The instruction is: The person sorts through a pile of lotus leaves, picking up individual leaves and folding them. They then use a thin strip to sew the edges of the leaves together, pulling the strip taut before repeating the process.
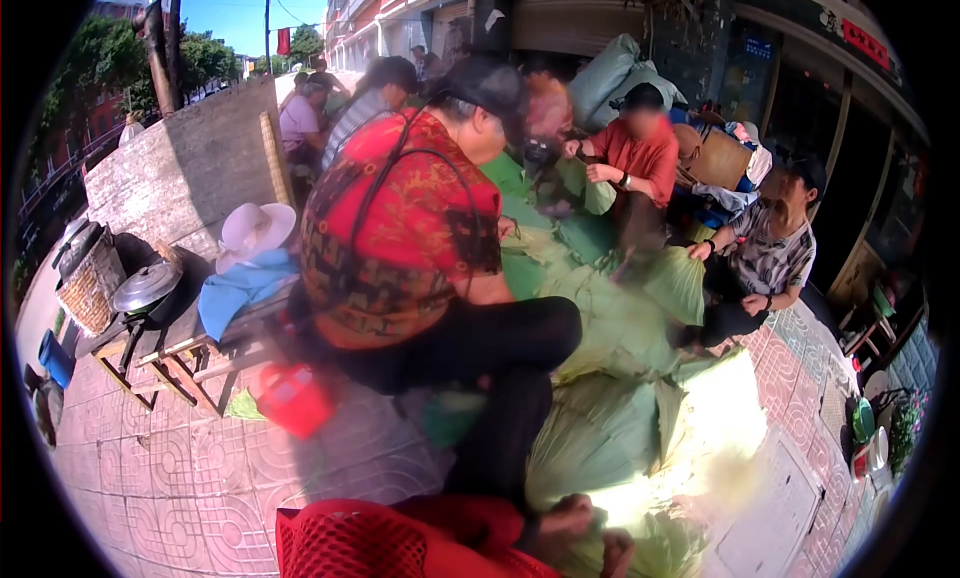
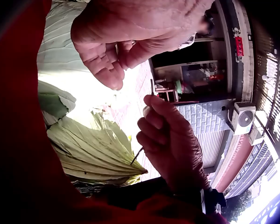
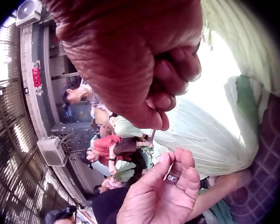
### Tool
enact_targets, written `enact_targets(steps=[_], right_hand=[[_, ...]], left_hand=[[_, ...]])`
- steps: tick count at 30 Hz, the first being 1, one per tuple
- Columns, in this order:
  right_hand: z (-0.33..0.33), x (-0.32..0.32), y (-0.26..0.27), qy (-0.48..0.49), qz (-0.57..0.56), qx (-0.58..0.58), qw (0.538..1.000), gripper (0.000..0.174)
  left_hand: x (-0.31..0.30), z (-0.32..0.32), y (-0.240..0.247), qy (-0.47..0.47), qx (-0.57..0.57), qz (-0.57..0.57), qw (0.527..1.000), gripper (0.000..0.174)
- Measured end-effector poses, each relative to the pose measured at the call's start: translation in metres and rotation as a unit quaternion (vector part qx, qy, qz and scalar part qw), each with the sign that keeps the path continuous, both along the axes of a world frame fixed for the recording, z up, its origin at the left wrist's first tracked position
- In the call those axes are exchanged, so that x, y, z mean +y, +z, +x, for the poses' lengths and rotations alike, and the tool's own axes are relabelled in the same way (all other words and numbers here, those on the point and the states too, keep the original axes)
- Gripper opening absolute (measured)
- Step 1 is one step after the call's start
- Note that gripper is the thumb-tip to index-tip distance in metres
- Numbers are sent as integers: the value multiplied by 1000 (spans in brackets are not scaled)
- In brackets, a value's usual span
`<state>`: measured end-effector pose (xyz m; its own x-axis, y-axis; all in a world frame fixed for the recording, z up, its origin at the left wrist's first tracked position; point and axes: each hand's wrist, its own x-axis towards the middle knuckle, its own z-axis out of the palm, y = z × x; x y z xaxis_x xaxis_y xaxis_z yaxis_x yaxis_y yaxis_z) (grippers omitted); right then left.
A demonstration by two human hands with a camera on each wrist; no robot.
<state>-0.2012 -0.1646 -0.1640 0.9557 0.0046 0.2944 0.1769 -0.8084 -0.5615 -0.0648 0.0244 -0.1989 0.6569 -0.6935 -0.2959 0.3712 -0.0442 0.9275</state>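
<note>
The right hand (image 2: 165,140) is closed in a fist around a thin dark stick (image 2: 136,157), whose ends poke out above and below the curled fingers. The left hand (image 2: 114,44) hovers just beside it, palm open, fingers loosely bent, holding nothing; a ring (image 3: 172,178) sits on one finger. Below both hands, large green leaves (image 2: 91,149) lie piled on the tiled pavement (image 1: 180,478), near a red mesh basket (image 1: 345,543). Other people (image 1: 640,148) sit around the pile's far edge.

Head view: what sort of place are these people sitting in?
Probably a street pavement outside shopfronts, used as an open-air work spot: patterned paving tiles, a rolled-down shutter at the back, and heaps of large green leaves spread over the ground.
</note>
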Motion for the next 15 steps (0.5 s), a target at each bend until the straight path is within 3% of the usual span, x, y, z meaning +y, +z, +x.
enact_targets(steps=[4, 10, 15], right_hand=[[4, 17, 26, -48, 91, 44, 994, 38], [6, 20, 35, -66, 119, 59, 989, 36], [7, 21, 39, -71, 133, 68, 986, 34]], left_hand=[[-3, -12, 12, 96, -62, -46, 992, 25], [0, -11, 21, 72, 3, -56, 996, 21], [2, -14, 24, 80, -18, -56, 995, 20]])
